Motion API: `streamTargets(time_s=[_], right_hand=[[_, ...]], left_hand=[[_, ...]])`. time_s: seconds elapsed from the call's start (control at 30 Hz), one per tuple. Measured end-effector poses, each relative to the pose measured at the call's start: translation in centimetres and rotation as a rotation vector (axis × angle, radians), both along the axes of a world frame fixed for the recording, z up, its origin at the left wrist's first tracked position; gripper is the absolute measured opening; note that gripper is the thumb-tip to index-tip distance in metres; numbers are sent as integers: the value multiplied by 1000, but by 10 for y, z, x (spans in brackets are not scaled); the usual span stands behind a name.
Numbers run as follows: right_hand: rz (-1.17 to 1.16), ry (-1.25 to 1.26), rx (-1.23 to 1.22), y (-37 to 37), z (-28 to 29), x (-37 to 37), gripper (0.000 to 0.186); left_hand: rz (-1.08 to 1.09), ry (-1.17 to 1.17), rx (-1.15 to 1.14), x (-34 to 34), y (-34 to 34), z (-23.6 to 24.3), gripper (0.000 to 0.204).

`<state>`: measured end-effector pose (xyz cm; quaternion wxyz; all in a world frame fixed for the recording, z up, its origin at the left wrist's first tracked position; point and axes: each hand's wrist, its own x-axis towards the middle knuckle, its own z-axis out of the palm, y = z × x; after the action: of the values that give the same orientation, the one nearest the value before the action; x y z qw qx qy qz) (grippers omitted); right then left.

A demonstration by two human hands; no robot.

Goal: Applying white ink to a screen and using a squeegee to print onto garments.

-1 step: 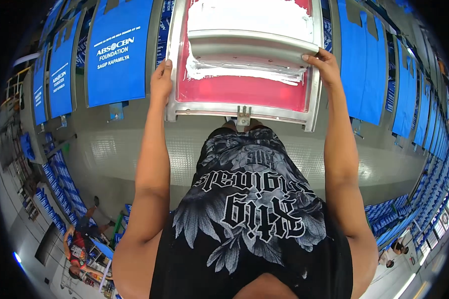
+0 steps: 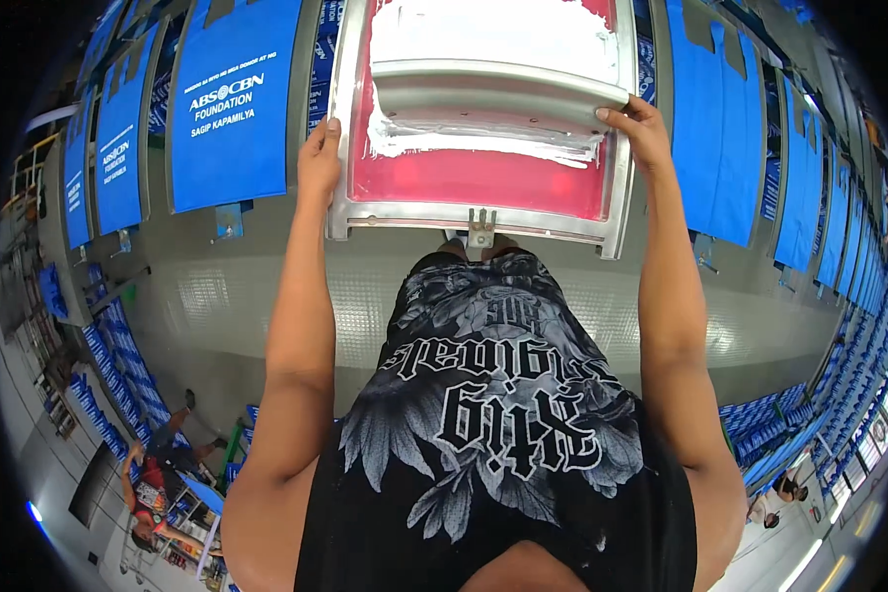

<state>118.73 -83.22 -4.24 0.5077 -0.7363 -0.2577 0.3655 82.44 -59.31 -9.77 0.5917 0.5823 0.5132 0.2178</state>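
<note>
A metal-framed printing screen with a red mesh and spread white paste is in front of me at the top centre. A long metal squeegee lies across it in the paste. My left hand is closed on the frame's left side. My right hand is closed on the right end of the squeegee, beside the frame's right side, thumb on top. A metal clamp sits at the middle of the frame's near edge.
Rows of blue printed fabric pieces lie on metal boards left and right. A grey aisle floor runs behind me, with stacks of blue pieces beyond it. A co-worker is at lower left; other people are at lower right.
</note>
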Motion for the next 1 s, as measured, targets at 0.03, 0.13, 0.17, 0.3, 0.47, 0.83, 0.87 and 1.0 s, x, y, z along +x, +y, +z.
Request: streamTargets(time_s=[0.03,0.13,0.17,0.3,0.47,0.83,0.87,1.0], right_hand=[[-7,-9,2,-4,-3,2,33],[41,-59,8,0,1,-1,34],[109,-147,-183,1,15,-4,35],[428,-842,-656,-17,69,-64,42],[488,-1013,-435,-21,52,-105,44],[440,-1321,-452,112,-2,21,30],[496,-1304,-460,98,-10,9,33],[523,-1017,-368,17,41,-55,44]], left_hand=[[-26,-9,5,1,1,2,51],[-117,393,325,-16,9,-19,56],[-172,629,479,-19,13,-19,60],[-307,274,894,6,-30,85,56],[-1079,625,828,42,-29,98,34],[-660,351,1188,152,75,32,35],[-717,444,1152,139,61,28,37],[-769,456,937,58,-9,73,49]])
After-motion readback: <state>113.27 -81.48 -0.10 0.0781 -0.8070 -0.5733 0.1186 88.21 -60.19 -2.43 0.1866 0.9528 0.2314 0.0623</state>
